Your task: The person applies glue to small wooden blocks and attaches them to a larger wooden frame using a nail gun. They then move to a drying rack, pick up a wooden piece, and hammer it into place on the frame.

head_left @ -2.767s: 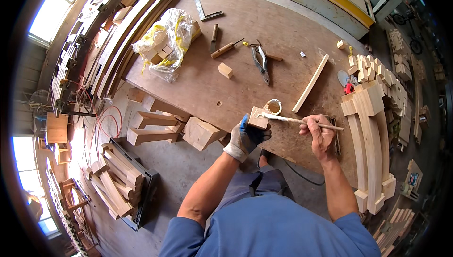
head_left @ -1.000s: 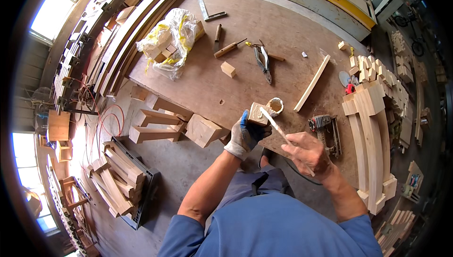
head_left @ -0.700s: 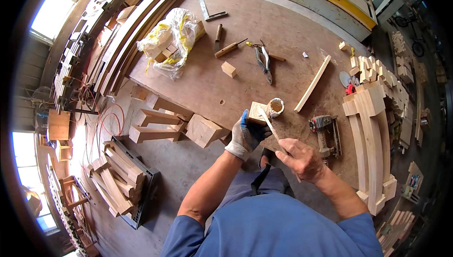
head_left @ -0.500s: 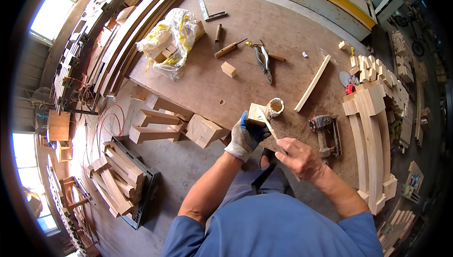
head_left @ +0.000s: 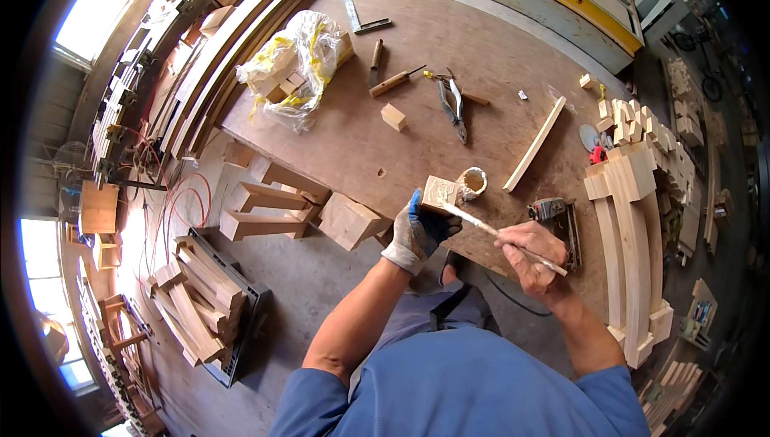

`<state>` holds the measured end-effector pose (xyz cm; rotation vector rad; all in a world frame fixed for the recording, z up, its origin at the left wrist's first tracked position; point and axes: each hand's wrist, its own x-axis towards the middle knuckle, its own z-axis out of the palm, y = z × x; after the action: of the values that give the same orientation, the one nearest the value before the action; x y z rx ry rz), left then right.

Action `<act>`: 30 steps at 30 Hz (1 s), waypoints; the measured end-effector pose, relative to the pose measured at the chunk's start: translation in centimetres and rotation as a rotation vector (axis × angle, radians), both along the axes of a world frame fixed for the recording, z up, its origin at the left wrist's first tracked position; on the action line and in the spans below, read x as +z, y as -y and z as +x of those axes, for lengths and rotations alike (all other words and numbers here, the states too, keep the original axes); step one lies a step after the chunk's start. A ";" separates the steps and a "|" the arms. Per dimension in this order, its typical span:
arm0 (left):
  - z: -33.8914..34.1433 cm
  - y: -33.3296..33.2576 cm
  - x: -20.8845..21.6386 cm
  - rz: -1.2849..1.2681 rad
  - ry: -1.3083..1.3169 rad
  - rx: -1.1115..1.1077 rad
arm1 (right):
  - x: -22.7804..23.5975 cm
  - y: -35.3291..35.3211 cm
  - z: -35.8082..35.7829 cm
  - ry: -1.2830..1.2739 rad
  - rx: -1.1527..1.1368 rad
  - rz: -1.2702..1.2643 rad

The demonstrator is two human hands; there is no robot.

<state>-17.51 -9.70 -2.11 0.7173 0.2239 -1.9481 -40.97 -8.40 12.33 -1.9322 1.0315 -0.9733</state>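
Note:
My left hand [head_left: 415, 235], in a white glove with dark blue fingers, grips a pale wooden block [head_left: 438, 189] at the near edge of the table. White paste smears the block's upper face. My bare right hand [head_left: 532, 256] is closed around a slim pale stick [head_left: 479, 224], held at a low slant. Its whitened end touches the block's near right edge. Right behind the block stands a small round pot [head_left: 474, 181] with a paste-crusted rim. The power tool [head_left: 550, 211] beside my right hand is partly covered by it.
Pliers [head_left: 452, 108], a screwdriver [head_left: 393, 82], a small block [head_left: 394, 117] and a wooden strip [head_left: 535, 144] lie on the brown table [head_left: 321, 156]. A plastic bag of blocks [head_left: 301, 68] sits at the far left. Curved wooden parts [head_left: 630, 228] are stacked at right.
My right hand has moved right and slightly away from me, and the stick now lies flatter. White paste shows across the block's upper face. My left hand stays in place.

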 end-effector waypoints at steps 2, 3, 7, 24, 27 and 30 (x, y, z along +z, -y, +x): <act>0.5 -0.2 -1.5 -0.074 -0.088 0.004 | 0.6 0.1 0.1 -0.001 -0.022 -0.023; 0.8 -0.5 -2.4 -0.112 -0.130 0.008 | 0.9 0.2 0.2 0.000 -0.030 -0.035; 0.9 -0.4 -1.8 -0.093 -0.115 0.016 | 0.7 1.0 0.9 0.006 -0.007 0.027; 12.4 -11.1 11.5 -0.259 1.359 0.070 | -10.7 10.1 -0.7 -0.126 -0.377 0.375; 14.9 -10.7 11.2 -0.394 1.925 -0.107 | -12.9 11.2 -0.4 -0.060 -0.366 0.548; 15.2 -10.4 10.5 -0.387 1.924 -0.105 | -14.4 11.2 0.0 0.101 -0.391 0.612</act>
<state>-2.32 0.74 8.38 1.9093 -1.2933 -0.6247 -40.97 -19.59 -2.07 -1.1949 1.4747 -0.8175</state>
